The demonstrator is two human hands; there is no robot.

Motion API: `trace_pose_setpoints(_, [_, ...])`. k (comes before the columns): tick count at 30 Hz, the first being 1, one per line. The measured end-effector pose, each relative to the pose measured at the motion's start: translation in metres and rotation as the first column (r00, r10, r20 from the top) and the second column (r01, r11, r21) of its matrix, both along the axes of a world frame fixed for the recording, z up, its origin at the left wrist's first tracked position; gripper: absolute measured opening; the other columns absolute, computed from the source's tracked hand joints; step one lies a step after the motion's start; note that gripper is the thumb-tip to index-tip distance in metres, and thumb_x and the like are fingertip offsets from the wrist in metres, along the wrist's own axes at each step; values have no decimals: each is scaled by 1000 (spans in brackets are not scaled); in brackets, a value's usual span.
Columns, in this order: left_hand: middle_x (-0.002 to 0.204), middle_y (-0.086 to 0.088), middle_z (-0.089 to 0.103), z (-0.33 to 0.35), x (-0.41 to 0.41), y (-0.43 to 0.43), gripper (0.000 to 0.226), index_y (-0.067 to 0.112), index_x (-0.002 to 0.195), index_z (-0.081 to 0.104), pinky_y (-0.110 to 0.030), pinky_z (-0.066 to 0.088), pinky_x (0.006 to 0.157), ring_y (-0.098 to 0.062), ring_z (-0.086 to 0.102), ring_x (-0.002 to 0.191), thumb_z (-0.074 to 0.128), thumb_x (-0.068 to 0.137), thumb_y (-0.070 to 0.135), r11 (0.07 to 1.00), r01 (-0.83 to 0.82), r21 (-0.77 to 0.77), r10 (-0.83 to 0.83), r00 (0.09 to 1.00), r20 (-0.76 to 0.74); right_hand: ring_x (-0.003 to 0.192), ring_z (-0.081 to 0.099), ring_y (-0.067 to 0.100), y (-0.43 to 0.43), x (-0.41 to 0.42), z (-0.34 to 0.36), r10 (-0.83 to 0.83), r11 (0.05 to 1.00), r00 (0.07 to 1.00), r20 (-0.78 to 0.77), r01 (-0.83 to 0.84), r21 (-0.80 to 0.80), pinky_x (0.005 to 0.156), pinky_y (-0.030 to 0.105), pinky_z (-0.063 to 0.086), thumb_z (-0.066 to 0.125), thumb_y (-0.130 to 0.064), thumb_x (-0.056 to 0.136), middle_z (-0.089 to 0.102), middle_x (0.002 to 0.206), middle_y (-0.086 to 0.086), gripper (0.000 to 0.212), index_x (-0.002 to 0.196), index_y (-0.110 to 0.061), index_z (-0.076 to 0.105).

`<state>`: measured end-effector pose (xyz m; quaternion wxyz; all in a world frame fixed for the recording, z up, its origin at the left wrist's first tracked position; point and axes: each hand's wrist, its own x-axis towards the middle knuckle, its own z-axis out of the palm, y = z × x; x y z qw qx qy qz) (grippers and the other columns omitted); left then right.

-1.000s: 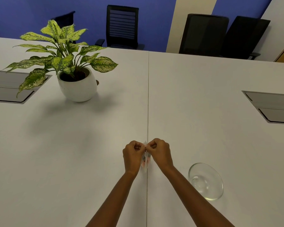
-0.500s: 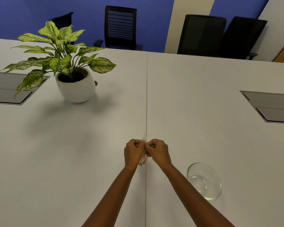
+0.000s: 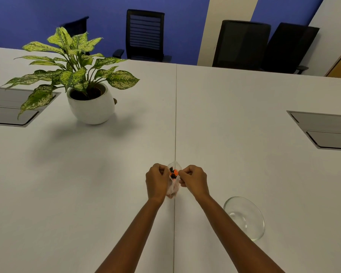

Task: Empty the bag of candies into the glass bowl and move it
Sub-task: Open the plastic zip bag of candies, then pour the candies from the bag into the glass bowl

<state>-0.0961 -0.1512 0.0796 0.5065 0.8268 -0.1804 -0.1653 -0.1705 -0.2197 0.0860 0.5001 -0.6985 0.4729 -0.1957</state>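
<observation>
A small clear plastic bag of candies (image 3: 173,182) hangs between my two fists over the table's centre seam. My left hand (image 3: 157,180) pinches its left edge and my right hand (image 3: 194,179) pinches its right edge. The bag's mouth is pulled apart, and orange and dark candies show inside it. An empty glass bowl (image 3: 244,217) stands on the white table (image 3: 106,184) to the right of my right forearm, apart from the bag.
A potted plant in a white pot (image 3: 91,107) stands at the far left. Grey cable hatches are set into the table at the left (image 3: 10,107) and right (image 3: 323,131) edges. Black office chairs (image 3: 146,34) line the far side.
My hands have drawn apart, and the bag's mouth has opened, so the candies inside now show.
</observation>
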Motion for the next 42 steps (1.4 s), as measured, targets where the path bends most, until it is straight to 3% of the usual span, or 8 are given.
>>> trace_pose_setpoints(7, [87,-13,64,5,10,9,14,-3,90,61,-21,41,60,-19,57,76,49,91,4,989,80,121,-104,974,204,66,60,26,-11,-14,2,3,985,992,-127,-26,-173,58,30,49,58,-4,80,60,70,10,7,73,-1,58])
trace_pose_setpoints(11, [101,-10,62,10,11,10,10,4,98,55,-26,48,71,-20,57,88,49,90,3,879,185,439,-391,807,443,65,48,19,-13,-19,-3,67,888,949,-308,-198,-415,55,26,36,51,-7,86,59,78,13,11,82,1,57])
trace_pose_setpoints(14, [104,-10,61,16,10,8,13,5,102,54,-26,48,73,-20,57,91,53,89,8,853,223,471,-453,766,457,66,52,20,-15,-23,-8,39,895,969,-243,-142,-423,57,28,41,52,-7,87,63,81,15,12,84,2,58])
trace_pose_setpoints(20, [98,-17,64,38,1,-3,14,-1,93,58,-33,49,75,-26,59,87,49,91,8,905,286,315,-410,787,461,60,60,17,-23,-28,-20,-161,977,980,118,142,156,52,17,53,45,-7,91,61,75,12,18,93,3,60])
trace_pose_setpoints(27, [96,-11,68,62,-6,-14,17,3,93,65,-22,47,71,-15,58,78,50,92,12,928,365,75,-361,830,425,84,57,32,-28,-39,-27,-313,558,912,264,-49,829,76,43,50,33,-50,94,55,104,18,48,114,-9,51])
trace_pose_setpoints(32, [94,-12,72,70,-17,-26,14,4,92,68,-8,41,58,-11,56,69,56,88,11,866,499,24,-484,827,286,104,53,41,-33,-49,-32,-417,353,780,467,-334,874,72,53,57,26,-59,91,52,120,19,62,118,-9,52])
trace_pose_setpoints(37, [96,-13,72,70,-30,-36,16,2,94,68,-17,45,65,-12,57,74,56,89,11,842,540,-5,-524,818,236,91,56,31,-41,-65,-28,-530,365,703,474,-315,876,65,42,60,35,-39,95,57,104,17,40,105,-8,57])
trace_pose_setpoints(42, [93,-14,72,57,-47,-45,15,1,90,69,-15,44,61,-11,56,72,57,87,11,839,542,-42,-526,828,195,90,56,28,-58,-91,-25,-575,473,726,379,-83,877,72,41,50,39,-35,95,58,102,14,30,107,-12,55])
